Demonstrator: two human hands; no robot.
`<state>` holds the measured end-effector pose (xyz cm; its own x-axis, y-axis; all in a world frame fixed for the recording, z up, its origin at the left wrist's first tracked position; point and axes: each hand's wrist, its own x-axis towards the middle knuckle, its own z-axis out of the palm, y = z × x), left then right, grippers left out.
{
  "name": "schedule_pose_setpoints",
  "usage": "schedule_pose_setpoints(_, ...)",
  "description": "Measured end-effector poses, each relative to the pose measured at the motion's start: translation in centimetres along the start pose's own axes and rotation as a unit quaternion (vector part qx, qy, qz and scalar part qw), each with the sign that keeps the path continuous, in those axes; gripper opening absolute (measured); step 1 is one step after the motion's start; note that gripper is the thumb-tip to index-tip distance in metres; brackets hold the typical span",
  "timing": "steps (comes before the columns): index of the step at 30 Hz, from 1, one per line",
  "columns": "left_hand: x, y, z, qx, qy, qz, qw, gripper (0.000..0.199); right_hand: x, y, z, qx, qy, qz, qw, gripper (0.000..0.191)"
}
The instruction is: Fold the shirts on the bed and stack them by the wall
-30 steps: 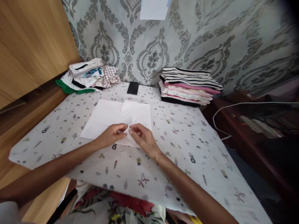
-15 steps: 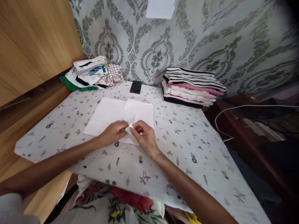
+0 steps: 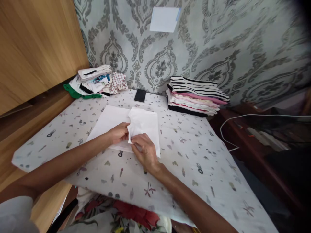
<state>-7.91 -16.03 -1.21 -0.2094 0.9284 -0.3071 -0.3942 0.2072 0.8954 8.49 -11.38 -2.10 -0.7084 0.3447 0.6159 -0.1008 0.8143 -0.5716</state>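
A white cloth (image 3: pixel 143 121) lies partly folded over on the patterned table cover (image 3: pixel 194 142), its folded flap on the right side. My left hand (image 3: pixel 120 132) pinches the flap's left edge, fingertips partly hidden by the fabric. Just to the right and lower, my right hand (image 3: pixel 145 148) holds the near corner of the same flap between thumb and fingers. Both hands are close together but apart.
A loose pile of clothes (image 3: pixel 94 79) sits at the back left, beside a wooden cabinet (image 3: pixel 39 42). A black phone (image 3: pixel 140 95) lies at the back middle. Folded clothes (image 3: pixel 196 97) are stacked at the back right. A white cable (image 3: pixel 225 121) runs along the right.
The flap's near edge now lies flatter and straighter. My right hand has moved slightly down, and my left hand slightly up the edge. The camera view has tilted up a little.
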Motion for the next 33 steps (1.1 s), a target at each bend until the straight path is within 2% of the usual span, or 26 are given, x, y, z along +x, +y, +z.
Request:
schedule_pose_setpoints(5,0.7,0.2,-1.8,-0.044,0.025,-0.037,0.998,0.009,-0.9,0.1,1.4,-0.088,-0.114,-0.013,0.990,0.018)
schedule_pose_setpoints(7,0.8,0.5,-2.6,-0.049,0.029,-0.048,0.997,0.008,-1.2,0.0,1.8,-0.089,-0.140,-0.024,0.986,0.018)
schedule_pose_setpoints(10,0.8,1.1,-3.4,-0.034,0.040,-0.043,0.998,0.014,-1.2,-0.4,1.3,-0.007,-0.123,-0.017,0.992,0.017)
schedule_pose_setpoints(13,0.1,1.5,-3.8,0.077,0.105,0.019,0.991,0.018,-0.7,-0.4,-0.8,0.070,-0.061,0.060,0.994,0.018)
schedule_pose_setpoints(14,-0.4,1.5,-3.7,0.149,0.130,0.063,0.978,0.019,-0.5,-0.3,-1.7,0.073,-0.045,0.094,0.992,0.018)
schedule_pose_setpoints(16,-1.7,1.5,-3.3,0.320,0.138,0.177,0.921,0.019,-0.6,0.1,-3.4,0.049,-0.030,0.148,0.987,0.017)
schedule_pose_setpoints(18,-3.1,1.3,-2.6,0.467,0.077,0.274,0.837,0.017,-1.1,0.6,-4.8,-0.001,-0.049,0.165,0.985,0.016)
schedule_pose_setpoints(20,-4.2,0.8,-1.9,0.554,0.002,0.322,0.768,0.022,-2.2,1.2,-5.4,-0.052,-0.091,0.152,0.983,0.018)
schedule_pose_setpoints(24,-4.6,-0.8,-1.4,0.645,-0.093,0.347,0.674,0.032,-4.0,2.2,-5.5,-0.120,-0.138,0.095,0.978,0.022)
schedule_pose_setpoints(26,-4.3,-1.3,-1.8,0.671,-0.117,0.345,0.646,0.032,-4.4,2.5,-5.5,-0.133,-0.146,0.076,0.977,0.023)
schedule_pose_setpoints(29,-4.3,-1.5,-2.2,0.682,-0.104,0.350,0.634,0.032,-4.6,2.8,-5.5,-0.130,-0.150,0.062,0.978,0.018)
schedule_pose_setpoints(33,-4.9,-1.4,-1.6,0.689,-0.097,0.380,0.609,0.023,-4.4,3.1,-5.7,-0.120,-0.152,0.065,0.979,0.018)
